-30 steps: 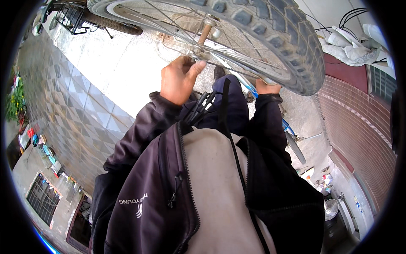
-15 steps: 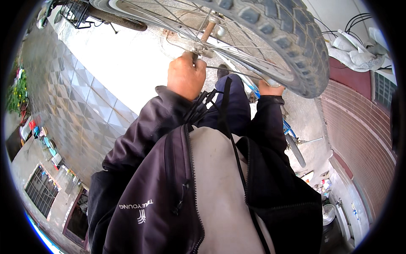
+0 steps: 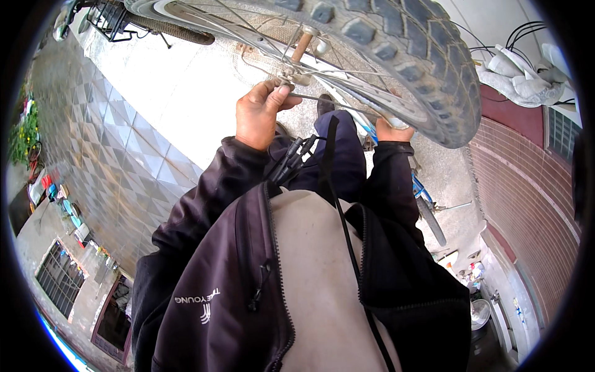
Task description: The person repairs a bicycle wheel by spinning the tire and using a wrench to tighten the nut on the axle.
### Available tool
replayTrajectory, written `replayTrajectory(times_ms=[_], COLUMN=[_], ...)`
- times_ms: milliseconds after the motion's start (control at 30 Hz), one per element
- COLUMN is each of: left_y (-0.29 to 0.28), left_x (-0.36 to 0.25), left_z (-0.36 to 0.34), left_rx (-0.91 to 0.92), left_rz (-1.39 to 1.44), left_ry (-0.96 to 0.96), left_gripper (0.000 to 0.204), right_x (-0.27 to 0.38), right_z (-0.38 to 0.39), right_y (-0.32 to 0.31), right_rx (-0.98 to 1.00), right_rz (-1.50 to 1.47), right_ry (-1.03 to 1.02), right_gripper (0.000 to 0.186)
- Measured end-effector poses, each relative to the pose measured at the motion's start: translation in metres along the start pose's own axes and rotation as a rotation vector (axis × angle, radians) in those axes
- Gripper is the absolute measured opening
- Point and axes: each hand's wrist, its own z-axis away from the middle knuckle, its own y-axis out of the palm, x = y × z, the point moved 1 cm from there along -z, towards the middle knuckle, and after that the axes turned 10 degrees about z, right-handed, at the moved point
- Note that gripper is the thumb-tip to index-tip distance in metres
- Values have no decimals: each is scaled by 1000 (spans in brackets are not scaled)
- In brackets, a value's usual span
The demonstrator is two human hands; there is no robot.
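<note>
The left hand reaches up to the bicycle wheel, its grip pinched narrow between thumb and fingertips on a small metal fitting at the end of a thin rod. That fitting sits right at the tip of the grip, just below the hub axle, with the spokes fanning out above it. The rod runs away from the grip toward the right hand, which presses up against the underside of the knobby tyre; the tyre hides most of this hand, so I cannot tell how its grip stands. Below both hands hang the dark jacket sleeves and a black strap. Tiled pavement lies beyond the left hand.
</note>
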Motion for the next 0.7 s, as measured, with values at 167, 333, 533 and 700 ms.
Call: replayTrajectory(times_ms=[167, 333, 533, 700], left_y=[-5, -7, -22, -37], left_x=[6, 9, -8, -17], left_z=[-8, -10, -26, -46], left_rx=[-19, -91, 60, 202], left_rz=[-17, -90, -255, -446], left_ry=[64, 102, -3, 168], left_gripper=[20, 22, 26, 35], right_x=[6, 21, 55, 47], right_z=[2, 7, 11, 8], right_y=[-4, -7, -11, -15], right_rx=[92, 137, 152, 200], right_rz=[355, 216, 351, 342], right_ry=[-222, -224, -398, -370], right_gripper=[52, 52, 49, 49])
